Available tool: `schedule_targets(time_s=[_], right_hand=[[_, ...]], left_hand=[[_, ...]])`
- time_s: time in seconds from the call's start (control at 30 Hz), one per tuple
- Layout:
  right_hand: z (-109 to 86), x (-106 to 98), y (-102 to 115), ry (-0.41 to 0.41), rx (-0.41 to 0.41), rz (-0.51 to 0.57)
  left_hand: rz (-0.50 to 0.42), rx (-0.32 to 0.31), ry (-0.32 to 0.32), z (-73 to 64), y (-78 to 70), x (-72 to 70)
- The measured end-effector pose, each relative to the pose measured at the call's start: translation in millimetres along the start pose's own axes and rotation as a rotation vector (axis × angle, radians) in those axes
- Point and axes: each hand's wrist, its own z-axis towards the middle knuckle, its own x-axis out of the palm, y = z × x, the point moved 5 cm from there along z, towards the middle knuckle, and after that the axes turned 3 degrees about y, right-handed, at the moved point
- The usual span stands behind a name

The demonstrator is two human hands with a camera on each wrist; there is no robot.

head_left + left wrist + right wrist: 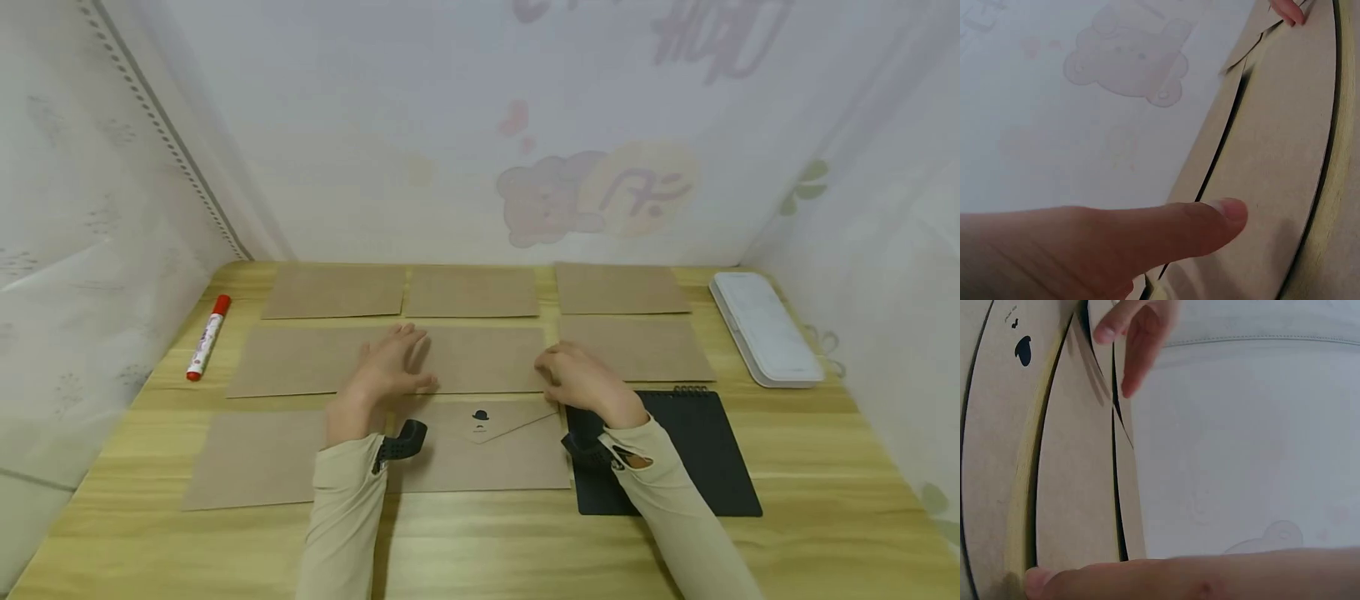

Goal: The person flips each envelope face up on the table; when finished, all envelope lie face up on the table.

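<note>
A brown kraft envelope [480, 358] lies flat in the center of the middle row, between the two hands. Spread over its left end is my left hand [386, 367]; in the left wrist view the straight thumb [1229, 215] overlaps the paper. At the right end my right hand [588, 383] has bent, relaxed fingers, their tips right at the envelope's edge. Its thumb [1040, 581] reaches the near corner in the right wrist view. Just below lies another envelope [480, 467] whose pointed flap bears a small black hat print.
More brown envelopes, such as a back-row one [472, 292], lie in rows on the wooden table [480, 550]. A black spiral notebook [697, 458] lies partly under the right forearm. A red-capped marker [208, 337] lies far left, a white case [765, 329] far right. Pale printed curtains enclose the table.
</note>
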Motion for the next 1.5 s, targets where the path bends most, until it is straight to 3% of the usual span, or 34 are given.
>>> schedule_targets(time_s=[0.13, 0.33, 0.67, 0.9, 1.03, 1.23, 1.5], right_hand=[[5.4, 1.9, -3.3, 0.029, -0.011, 0.007], [8.1, -0.4, -4.3, -0.025, -0.023, 0.006], [14.2, -0.3, -6.3, -0.118, -0.199, -0.091], [14.8, -1.3, -8.9, -0.058, -0.155, -0.067], [13.5, -2.0, -9.0, -0.045, -0.168, -0.049], [8.8, -4.6, -7.6, -0.078, -0.209, -0.032], [8.8, -7.0, -10.9, -0.12, -0.158, 0.038]], left_hand=[[-0.024, 0.006, 0.033, 1.6, -2.2, 3.7], [-0.046, -0.023, 0.093, 1.1, -3.5, 9.6], [-0.089, -0.025, 0.076, 2.0, -4.0, 10.5], [-0.053, -0.019, 0.068, 2.8, -4.3, 10.4], [-0.025, -0.025, 0.073, 3.4, -4.9, 10.8], [-0.019, -0.024, 0.08, 4.8, -5.9, 11.1], [-0.003, -0.061, 0.085, 2.3, -11.5, 8.8]])
